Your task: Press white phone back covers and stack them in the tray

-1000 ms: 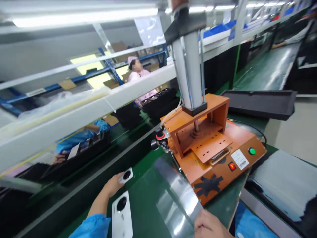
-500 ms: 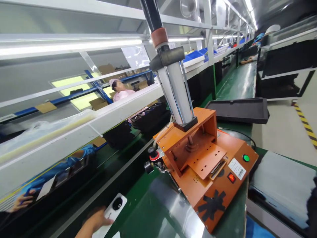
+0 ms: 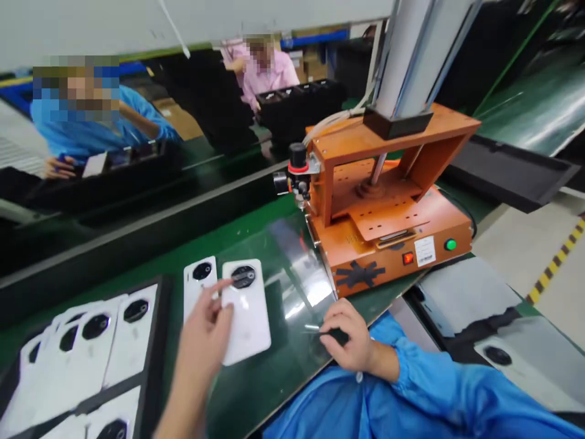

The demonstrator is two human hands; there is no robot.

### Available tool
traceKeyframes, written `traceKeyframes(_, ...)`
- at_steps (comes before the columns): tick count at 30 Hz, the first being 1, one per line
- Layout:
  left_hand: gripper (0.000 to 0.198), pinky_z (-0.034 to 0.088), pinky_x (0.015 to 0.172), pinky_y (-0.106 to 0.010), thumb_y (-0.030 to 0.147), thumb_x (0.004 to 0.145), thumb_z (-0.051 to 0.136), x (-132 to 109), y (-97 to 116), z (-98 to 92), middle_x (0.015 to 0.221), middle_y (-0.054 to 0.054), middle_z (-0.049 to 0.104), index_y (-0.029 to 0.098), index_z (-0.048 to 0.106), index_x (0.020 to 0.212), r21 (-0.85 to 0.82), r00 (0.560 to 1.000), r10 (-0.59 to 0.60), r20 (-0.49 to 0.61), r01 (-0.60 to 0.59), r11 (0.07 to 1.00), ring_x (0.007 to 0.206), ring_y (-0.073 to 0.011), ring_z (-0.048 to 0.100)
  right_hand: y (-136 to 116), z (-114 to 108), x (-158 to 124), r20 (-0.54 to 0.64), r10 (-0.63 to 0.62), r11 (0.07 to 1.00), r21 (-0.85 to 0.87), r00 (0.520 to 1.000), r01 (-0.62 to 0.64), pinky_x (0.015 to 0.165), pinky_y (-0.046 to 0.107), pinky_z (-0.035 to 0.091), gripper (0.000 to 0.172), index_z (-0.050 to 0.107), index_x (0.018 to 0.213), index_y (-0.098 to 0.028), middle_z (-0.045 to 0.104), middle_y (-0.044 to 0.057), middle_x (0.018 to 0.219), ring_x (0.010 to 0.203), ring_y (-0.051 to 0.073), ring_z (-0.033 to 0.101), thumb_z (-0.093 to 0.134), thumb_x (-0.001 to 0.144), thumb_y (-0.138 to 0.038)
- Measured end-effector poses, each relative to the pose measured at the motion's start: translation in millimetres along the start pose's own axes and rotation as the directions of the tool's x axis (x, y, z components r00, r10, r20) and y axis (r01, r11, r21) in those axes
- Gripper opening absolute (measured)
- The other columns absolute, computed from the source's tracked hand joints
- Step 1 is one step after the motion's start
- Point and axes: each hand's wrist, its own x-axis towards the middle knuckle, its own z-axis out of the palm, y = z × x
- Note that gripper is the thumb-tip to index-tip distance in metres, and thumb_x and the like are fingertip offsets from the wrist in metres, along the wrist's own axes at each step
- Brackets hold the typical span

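A white phone back panel (image 3: 251,329) with a round black camera ring lies flat on the green bench. My left hand (image 3: 205,335) is over its left edge, index finger stretched toward the camera ring and thumb apart from it, near the panel's surface. Partly behind that hand lies a second white panel (image 3: 192,292) with the same ring. My right hand (image 3: 350,338) is closed around a small tool (image 3: 337,335) with a dark body and a thin metal tip pointing left. Its exact kind is unclear.
An orange pneumatic press (image 3: 365,244) stands right of the panels. A black tray (image 3: 153,341) at lower left holds several white panels. Another dark tray (image 3: 507,174) sits behind the press. Across the bench are a person in blue (image 3: 137,110) and one in pink (image 3: 283,70).
The view has swung down and left, bringing the tray of panels and my right hand into sight. My left hand has shifted from the farther white panel to the nearer one.
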Motion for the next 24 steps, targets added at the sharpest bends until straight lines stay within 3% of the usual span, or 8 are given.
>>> traceKeyframes(3,0.046,0.034,0.044,-0.023,0.048,0.087,0.052,-73.1,-10.6,42.2,0.059,0.005,0.048,0.018,0.068,0.118,-0.153,0.988,-0.147,0.053,0.154,0.976,0.046,-0.0120,0.042,-13.6,3.3,16.4,0.080,0.149,0.983,0.093,0.986,-0.156,0.072,0.032,0.052,0.005,0.067,0.088,-0.022,0.063,0.005,0.088,0.082,0.018,0.061,0.064,0.089,-0.018)
traceKeyframes(6,0.052,0.039,0.051,-0.025,0.050,0.093,0.049,-105.7,-18.0,66.1,0.063,0.005,0.051,0.018,0.060,0.132,-0.054,0.988,-0.133,0.077,0.138,0.989,0.050,-0.0135,0.048,-18.3,18.7,42.9,0.242,0.322,0.928,0.109,0.915,-0.356,0.066,0.029,0.048,0.008,0.067,0.085,-0.022,0.063,0.003,0.088,0.076,0.014,0.057,0.065,0.092,-0.024)
traceKeyframes(8,0.060,0.044,0.057,-0.028,0.051,0.095,0.050,-115.8,-20.4,68.3,0.079,0.000,0.063,0.019,0.049,0.146,0.121,0.995,-0.076,0.064,0.068,0.990,0.060,-0.0163,0.057,-11.9,33.4,60.3,0.301,0.410,0.891,0.071,0.861,-0.449,0.067,0.027,0.047,0.009,0.067,0.084,-0.021,0.062,0.002,0.088,0.075,0.013,0.056,0.066,0.092,-0.025)
traceKeyframes(10,0.065,0.049,0.067,-0.033,0.053,0.095,0.055,-124.3,-23.3,65.2,0.102,-0.009,0.068,0.017,0.046,0.148,0.288,0.998,0.058,-0.025,-0.049,0.956,0.079,-0.0217,0.065,-0.7,46.8,73.8,0.306,0.441,0.884,0.012,0.844,-0.467,0.072,0.028,0.048,0.010,0.068,0.082,-0.021,0.062,0.001,0.090,0.079,0.013,0.058,0.067,0.091,-0.024)
traceKeyframes(13,0.057,0.048,0.088,-0.043,0.053,0.091,0.064,-138.1,-30.4,66.0,0.125,-0.018,0.067,0.016,0.059,0.134,0.421,0.930,0.364,-0.052,-0.310,0.852,0.108,-0.0316,0.063,14.0,59.8,85.9,0.283,0.426,0.903,-0.073,0.859,-0.423,0.086,0.032,0.048,0.009,0.069,0.079,-0.020,0.062,0.002,0.096,0.092,0.016,0.061,0.069,0.089,-0.022)
traceKeyframes(15,0.051,0.043,0.095,-0.047,0.051,0.089,0.069,-146.0,-34.7,73.4,0.133,-0.016,0.067,0.019,0.063,0.129,0.449,0.885,0.466,-0.003,-0.415,0.792,0.117,-0.0342,0.060,17.8,65.2,90.3,0.275,0.425,0.905,-0.118,0.863,-0.408,0.093,0.034,0.046,0.010,0.070,0.079,-0.020,0.063,0.003,0.099,0.099,0.018,0.061,0.070,0.089,-0.022)
traceKeyframes(19,0.048,0.038,0.096,-0.048,0.045,0.088,0.073,-151.4,-37.5,89.7,0.135,-0.010,0.069,0.024,0.063,0.130,0.481,0.876,0.481,-0.025,-0.411,0.774,0.119,-0.0326,0.060,13.1,76.4,94.7,0.308,0.456,0.888,-0.211,0.835,-0.408,0.098,0.038,0.041,0.011,0.070,0.078,-0.021,0.065,0.002,0.102,0.106,0.019,0.060,0.071,0.089,-0.023)
traceKeyframes(24,0.049,0.038,0.095,-0.046,0.046,0.086,0.074,-148.0,-37.9,91.5,0.133,-0.009,0.070,0.023,0.065,0.129,0.465,0.875,0.481,-0.061,-0.401,0.789,0.119,-0.0310,0.061,3.4,93.1,92.3,0.372,0.447,0.889,-0.284,0.814,-0.358,0.096,0.039,0.034,0.010,0.071,0.080,-0.021,0.066,0.002,0.106,0.109,0.020,0.057,0.071,0.090,-0.023)
